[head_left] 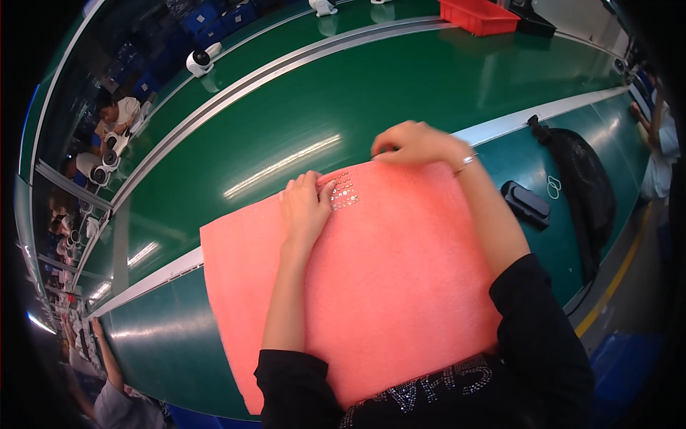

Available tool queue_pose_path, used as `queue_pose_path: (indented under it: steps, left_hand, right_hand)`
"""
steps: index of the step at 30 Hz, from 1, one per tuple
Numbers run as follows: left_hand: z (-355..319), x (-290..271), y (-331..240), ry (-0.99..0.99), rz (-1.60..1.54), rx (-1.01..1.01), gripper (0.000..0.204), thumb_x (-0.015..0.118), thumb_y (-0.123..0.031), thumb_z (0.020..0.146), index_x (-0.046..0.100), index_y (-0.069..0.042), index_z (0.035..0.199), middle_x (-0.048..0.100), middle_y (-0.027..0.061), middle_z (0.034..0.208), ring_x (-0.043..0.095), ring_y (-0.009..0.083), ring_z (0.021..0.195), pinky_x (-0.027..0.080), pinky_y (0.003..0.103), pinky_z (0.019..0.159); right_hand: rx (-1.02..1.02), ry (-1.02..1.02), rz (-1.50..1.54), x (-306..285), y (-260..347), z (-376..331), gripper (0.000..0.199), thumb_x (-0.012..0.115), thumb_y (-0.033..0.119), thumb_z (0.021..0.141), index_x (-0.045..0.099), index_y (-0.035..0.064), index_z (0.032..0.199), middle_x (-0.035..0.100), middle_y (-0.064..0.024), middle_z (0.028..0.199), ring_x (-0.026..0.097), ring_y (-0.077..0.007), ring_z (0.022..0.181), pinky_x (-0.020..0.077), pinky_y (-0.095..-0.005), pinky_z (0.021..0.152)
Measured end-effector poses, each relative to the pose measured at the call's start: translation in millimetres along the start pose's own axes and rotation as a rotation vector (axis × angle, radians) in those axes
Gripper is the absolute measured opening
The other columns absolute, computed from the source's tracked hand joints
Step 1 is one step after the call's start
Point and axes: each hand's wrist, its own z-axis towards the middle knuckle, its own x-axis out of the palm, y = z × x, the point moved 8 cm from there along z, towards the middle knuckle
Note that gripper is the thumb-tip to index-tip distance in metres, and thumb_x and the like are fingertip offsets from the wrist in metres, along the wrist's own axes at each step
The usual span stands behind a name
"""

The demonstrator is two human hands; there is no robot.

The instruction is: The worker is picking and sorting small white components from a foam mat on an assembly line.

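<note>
Fingers [325, 187] of left hand [304, 209] pressing flat on pink foam sheet [386, 279] beside small silver parts [344, 191], right hand [413, 143] pinching sheet's far edge, red bin [479, 16] well beyond, contents unseen

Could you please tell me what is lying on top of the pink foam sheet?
On the pink foam sheet sits a small grid of shiny screws. The left hand rests beside them; the right hand grips the far edge. Anything under the hands is hidden.

Open green belt [300, 107] ahead & left of pink foam sheet [371, 286]. Right side blocked: black case [527, 204], black bag [587, 193]. Red bin [479, 16] far off.
</note>
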Motion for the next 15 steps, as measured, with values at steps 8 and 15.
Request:
queue_pose_path:
  steps: [8, 15]
  left_hand:
    - [4, 0, -7, 0.007, -0.032, 0.020, 0.028, 0.059, -0.030, 0.086, 0.056, -0.002, 0.085, 0.058, 0.0122, 0.080, 0.053, 0.0300, 0.080, 0.040, 0.041, 0.073]
    - [3, -1, -5, 0.016, -0.005, 0.018, 0.028, 0.059, -0.030, 0.086, 0.056, -0.002, 0.086, 0.058, 0.0126, 0.081, 0.053, 0.0302, 0.080, 0.041, 0.041, 0.072]
  right_hand:
    - [0.282, -0.034, -0.059, -49, -91, -52, 0.023, 0.071, 0.016, 0.072, 0.070, 0.0045, 0.092, 0.066, -0.0100, 0.080, 0.061, -0.0207, 0.068, 0.0484, -0.0311, 0.064]
    - [0.363, -0.094, -0.068, -61, -73, -55, 0.019, 0.074, 0.015, 0.071, 0.067, 0.0029, 0.084, 0.065, -0.0117, 0.087, 0.062, -0.0250, 0.083, 0.0490, -0.0344, 0.071]
